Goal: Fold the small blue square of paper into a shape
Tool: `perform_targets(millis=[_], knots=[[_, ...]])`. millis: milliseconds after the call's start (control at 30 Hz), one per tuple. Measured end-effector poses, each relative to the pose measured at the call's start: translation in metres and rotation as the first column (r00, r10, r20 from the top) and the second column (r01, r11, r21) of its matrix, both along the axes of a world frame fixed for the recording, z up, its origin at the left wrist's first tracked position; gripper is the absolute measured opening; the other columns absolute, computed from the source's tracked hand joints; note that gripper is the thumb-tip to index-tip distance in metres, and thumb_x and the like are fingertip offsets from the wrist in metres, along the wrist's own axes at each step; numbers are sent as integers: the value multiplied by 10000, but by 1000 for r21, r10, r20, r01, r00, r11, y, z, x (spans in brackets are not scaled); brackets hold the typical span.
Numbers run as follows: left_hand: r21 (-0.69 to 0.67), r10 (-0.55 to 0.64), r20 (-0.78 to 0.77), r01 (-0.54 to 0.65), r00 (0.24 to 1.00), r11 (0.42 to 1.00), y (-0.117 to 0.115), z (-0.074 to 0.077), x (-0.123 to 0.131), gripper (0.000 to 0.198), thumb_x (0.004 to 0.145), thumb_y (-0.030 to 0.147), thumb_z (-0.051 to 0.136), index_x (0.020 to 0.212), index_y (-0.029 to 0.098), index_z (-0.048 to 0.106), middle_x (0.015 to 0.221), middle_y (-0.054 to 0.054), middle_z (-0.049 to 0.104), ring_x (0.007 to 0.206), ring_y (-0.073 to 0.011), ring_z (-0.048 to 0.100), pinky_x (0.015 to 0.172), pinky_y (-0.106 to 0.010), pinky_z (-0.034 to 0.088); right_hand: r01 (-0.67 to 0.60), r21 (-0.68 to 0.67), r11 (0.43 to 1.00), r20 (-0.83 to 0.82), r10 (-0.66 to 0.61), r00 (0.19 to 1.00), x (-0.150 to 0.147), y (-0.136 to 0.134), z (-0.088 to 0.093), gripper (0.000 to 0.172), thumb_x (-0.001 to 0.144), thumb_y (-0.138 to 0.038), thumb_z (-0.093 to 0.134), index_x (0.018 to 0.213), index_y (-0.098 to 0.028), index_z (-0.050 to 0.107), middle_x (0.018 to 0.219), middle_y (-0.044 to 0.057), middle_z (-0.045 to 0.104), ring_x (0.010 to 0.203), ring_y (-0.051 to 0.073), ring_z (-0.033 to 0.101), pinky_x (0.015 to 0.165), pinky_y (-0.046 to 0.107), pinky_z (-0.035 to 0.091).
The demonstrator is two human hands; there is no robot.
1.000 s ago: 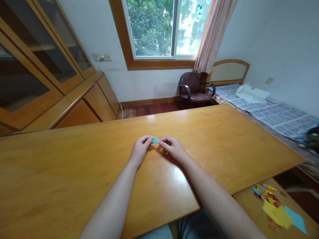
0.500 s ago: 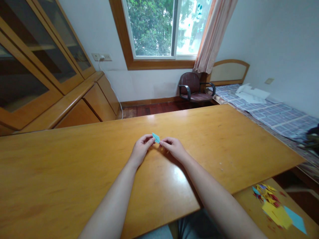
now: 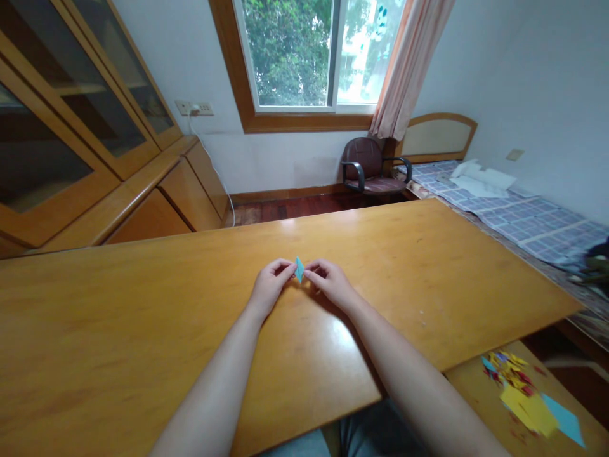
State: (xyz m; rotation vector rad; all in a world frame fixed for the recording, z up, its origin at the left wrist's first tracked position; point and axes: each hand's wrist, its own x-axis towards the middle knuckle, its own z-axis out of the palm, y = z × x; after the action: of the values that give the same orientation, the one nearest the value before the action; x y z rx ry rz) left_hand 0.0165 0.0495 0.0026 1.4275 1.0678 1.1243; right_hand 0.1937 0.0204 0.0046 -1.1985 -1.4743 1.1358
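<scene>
A small folded piece of blue paper (image 3: 299, 268) is pinched between the fingertips of both my hands, just above the wooden table (image 3: 143, 317). My left hand (image 3: 269, 285) grips its left side with curled fingers. My right hand (image 3: 330, 282) grips its right side the same way. The paper stands almost on edge, its point up. Both forearms reach in from the near edge of the table.
A lower wooden surface (image 3: 480, 387) at the near right holds a heap of coloured paper scraps (image 3: 516, 387) and a blue sheet (image 3: 566, 422). Cabinets (image 3: 95, 158) line the left wall. A chair (image 3: 368, 168) and a bed (image 3: 514, 216) stand beyond the table.
The blue paper has turned between my fingertips from lying nearly flat to standing almost upright. My hands stayed in the same place.
</scene>
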Motion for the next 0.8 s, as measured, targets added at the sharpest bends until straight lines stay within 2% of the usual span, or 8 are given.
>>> perform_targets(millis=[200,300,533,667,800], knots=[[46,-7,-125,13,992,999,-4,4,3,246,765,414,682,750,169,697,743,-26,684,708,-160,601,697,-251,451,69,109,992,3,-69,998,1,3,-5,218,821,-355,630,947,-178,651,854,30,674,677,123,580,638,243,468],[34,-22,-131,27,991,999,-6,5,4,246,764,413,687,764,168,692,734,-24,676,680,-153,594,663,-249,452,81,160,984,38,-89,995,2,4,-4,173,837,-313,616,919,-178,685,877,42,699,749,144,610,696,261,474],[-104,-120,60,126,991,987,-5,4,4,255,733,393,732,817,157,684,712,-28,682,657,-147,618,661,-258,481,80,264,961,112,-113,987,5,2,2,179,865,-260,582,927,-187,733,915,60,728,845,172,645,783,288,477],[-159,-140,135,161,981,974,-5,2,3,279,713,367,758,879,160,671,763,-32,698,684,-147,638,673,-260,494,89,245,966,105,-117,988,4,3,1,188,855,-279,595,958,-193,727,953,58,736,865,174,656,798,295,492],[-157,-151,146,174,978,972,-4,1,3,292,709,359,766,900,161,668,799,-30,702,700,-140,641,678,-253,495,108,232,967,64,-126,990,3,3,-2,162,836,-292,619,909,-188,719,896,47,734,814,167,658,763,286,503]])
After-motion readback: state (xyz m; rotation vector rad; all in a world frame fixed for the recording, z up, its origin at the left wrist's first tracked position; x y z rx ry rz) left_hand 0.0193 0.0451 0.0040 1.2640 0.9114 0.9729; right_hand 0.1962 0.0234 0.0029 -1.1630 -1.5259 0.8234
